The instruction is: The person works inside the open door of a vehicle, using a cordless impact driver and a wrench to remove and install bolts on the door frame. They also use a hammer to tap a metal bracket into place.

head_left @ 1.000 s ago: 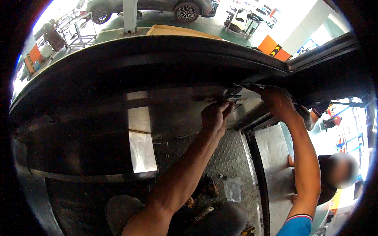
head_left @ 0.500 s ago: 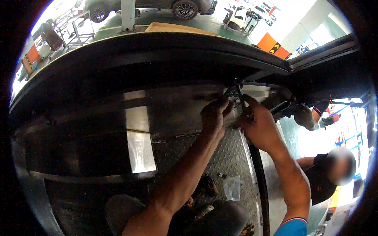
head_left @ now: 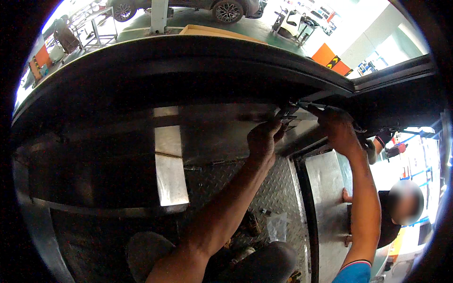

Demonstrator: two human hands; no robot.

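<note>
Dark small metal fitting point(head_left: 288, 113) at the upper edge of the steel panel point(head_left: 212, 137), detail too small to tell | left hand point(head_left: 262, 139) fingers pinched on it | right hand point(head_left: 337, 129) curled around a thin tool point(head_left: 309, 104), grip partly hidden | orange sign with black chevrons point(head_left: 332, 60) far top right | clear plastic bag point(head_left: 276, 226) on checker-plate floor point(head_left: 269, 188)

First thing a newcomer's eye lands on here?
Both hands, raised to the dark frame edge upper right: the left hand and right hand pinch a small metal fitting between them. Below lies the checkered metal floor, and a second person stands at lower right.
</note>
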